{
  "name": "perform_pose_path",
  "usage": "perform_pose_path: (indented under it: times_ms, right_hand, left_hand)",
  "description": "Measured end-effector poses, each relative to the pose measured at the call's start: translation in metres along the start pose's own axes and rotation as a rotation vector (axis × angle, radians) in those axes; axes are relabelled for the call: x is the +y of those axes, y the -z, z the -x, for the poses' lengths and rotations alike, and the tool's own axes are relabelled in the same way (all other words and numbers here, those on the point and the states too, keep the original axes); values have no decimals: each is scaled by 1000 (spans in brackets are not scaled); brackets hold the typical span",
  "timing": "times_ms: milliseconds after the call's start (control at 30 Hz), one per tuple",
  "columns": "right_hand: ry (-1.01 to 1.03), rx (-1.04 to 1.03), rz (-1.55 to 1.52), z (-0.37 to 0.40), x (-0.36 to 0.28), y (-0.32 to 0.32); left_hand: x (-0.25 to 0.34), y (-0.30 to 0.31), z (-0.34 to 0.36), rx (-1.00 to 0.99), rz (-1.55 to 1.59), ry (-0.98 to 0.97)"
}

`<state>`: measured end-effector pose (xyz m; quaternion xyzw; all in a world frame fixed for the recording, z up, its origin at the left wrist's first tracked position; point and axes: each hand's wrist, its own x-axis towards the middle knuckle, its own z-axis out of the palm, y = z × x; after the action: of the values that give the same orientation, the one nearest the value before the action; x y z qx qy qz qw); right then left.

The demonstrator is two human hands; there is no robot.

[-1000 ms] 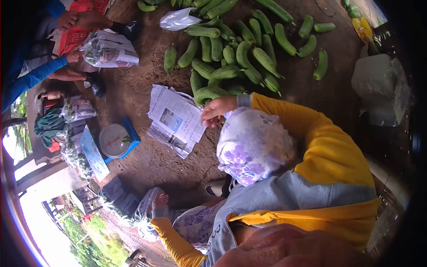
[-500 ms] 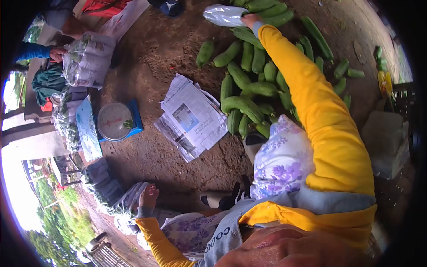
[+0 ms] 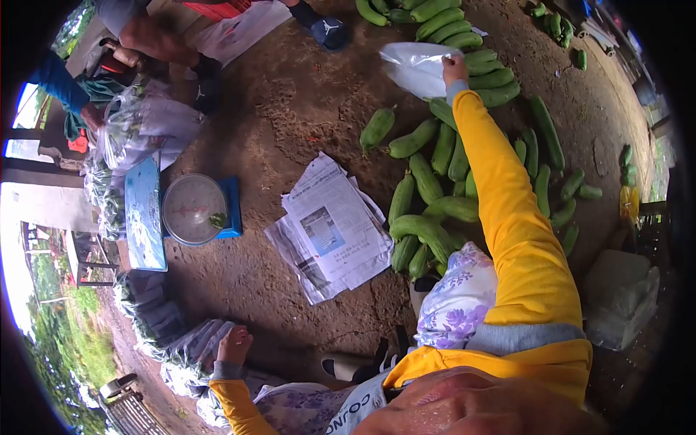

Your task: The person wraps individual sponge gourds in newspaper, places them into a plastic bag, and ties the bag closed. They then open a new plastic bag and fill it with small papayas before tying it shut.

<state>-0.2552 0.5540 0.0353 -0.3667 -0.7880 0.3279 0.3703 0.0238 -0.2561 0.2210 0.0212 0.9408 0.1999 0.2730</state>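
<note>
My right hand (image 3: 454, 69), arm stretched far forward, pinches the edge of a clear plastic bag (image 3: 415, 67). The bag hangs flat and crinkled to the left of the hand, over the ground beside a row of long green gourds (image 3: 444, 25). Below my right arm lies a loose pile of the same gourds (image 3: 428, 177), partly hidden by the yellow sleeve. My left hand (image 3: 235, 344) rests low on the left by filled plastic bags (image 3: 199, 341), fingers loosely curled, slightly apart, with nothing visible in them.
Newspaper sheets (image 3: 337, 235) lie on the dirt floor. Left of them stands a blue dial scale (image 3: 194, 210). A co-worker's hand (image 3: 92, 118) touches a filled bag (image 3: 148, 127) at upper left; a shoe (image 3: 328, 32) is at the top. A translucent container (image 3: 620, 290) sits at right.
The view has shifted, so the scene sits lower and further right. The plastic bag in my right hand is spread wider. The co-worker's hand has moved on the filled bag.
</note>
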Motion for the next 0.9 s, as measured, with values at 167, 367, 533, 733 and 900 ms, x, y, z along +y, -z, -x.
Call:
perform_pose_path:
  times_ms: [167, 367, 533, 733, 900]
  right_hand:
    - [390, 142, -145, 32, -115, 83]
    - [467, -532, 317, 62, -50, 58]
    - [326, -340, 202, 86, -52, 27]
    - [249, -266, -39, 70, -130, 18]
    - [366, -5, -213, 17, -191, 21]
  left_hand:
    - [20, 9, -12, 38, 13, -17]
    - [19, 13, -18, 49, 140, -110]
    - [16, 9, -3, 33, 80, -142]
    - [-25, 4, 18, 65, 30, -89]
    - [-58, 2, 17, 141, 26, -316]
